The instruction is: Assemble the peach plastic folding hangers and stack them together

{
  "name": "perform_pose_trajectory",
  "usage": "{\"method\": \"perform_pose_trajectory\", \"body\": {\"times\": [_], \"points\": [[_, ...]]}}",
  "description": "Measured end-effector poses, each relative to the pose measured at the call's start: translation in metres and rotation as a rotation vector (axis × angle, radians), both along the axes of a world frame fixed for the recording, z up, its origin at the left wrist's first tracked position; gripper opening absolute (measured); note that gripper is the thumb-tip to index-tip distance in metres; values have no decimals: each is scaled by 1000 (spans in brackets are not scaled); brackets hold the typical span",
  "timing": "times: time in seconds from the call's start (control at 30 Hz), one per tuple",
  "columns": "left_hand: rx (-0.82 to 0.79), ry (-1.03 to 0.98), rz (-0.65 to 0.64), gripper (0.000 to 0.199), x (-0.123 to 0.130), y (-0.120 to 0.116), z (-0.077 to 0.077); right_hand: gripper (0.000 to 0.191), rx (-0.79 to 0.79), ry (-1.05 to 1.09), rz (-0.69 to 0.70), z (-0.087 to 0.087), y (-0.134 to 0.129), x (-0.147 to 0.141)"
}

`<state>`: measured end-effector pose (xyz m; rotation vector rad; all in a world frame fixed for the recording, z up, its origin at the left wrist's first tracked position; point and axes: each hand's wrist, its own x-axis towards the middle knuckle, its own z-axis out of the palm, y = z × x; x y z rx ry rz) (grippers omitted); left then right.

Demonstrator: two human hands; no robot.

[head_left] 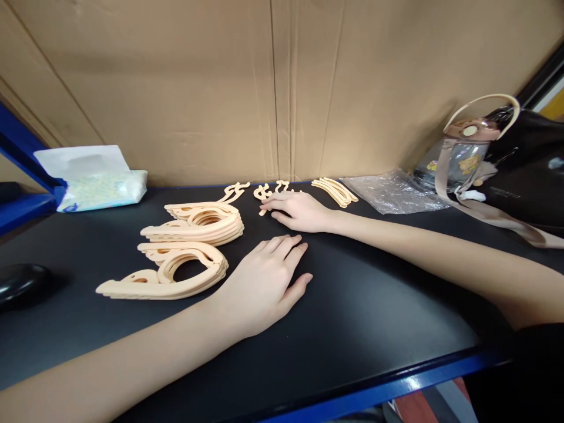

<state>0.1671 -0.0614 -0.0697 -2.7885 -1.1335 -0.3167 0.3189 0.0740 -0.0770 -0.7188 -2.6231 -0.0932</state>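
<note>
Two stacks of cream plastic hanger-like pieces lie side by side on the black table, a nearer stack [176, 288] and a farther stack [198, 232]. My left hand [264, 282] rests palm down just right of the nearer stack, fingers apart, holding nothing I can see. Farther back, my right hand [299, 211] reaches to small curved cream pieces [282, 186]; its fingertips are over some of them, and a small piece [262, 212] shows beneath. What its fingers hold, if anything, is hidden. Long curved strips [335, 192] lie to its right.
Loose hooked pieces [233, 191] lie behind the stacks. A tissue pack [103, 188] is at back left, a black mouse [22, 282] at the left edge. Clear plastic bag [396, 192], strapped bottle [467, 155] and black bag [533, 170] are at right. Cardboard [176, 88] stands behind.
</note>
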Motion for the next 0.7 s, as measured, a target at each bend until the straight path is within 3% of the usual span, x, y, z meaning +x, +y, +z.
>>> {"method": "perform_pose_trajectory", "body": {"times": [0.27, 0.5, 0.7], "points": [[86, -8, -19, 38, 3, -2, 4, 39, -43, -6, 66, 0, -50, 50], [131, -63, -27, 24, 5, -4, 6, 34, -172, 74, 109, 4, -85, 77], [111, -105, -27, 38, 1, -2, 0, 26, -368, 250, 184, 9, -91, 81]]}}
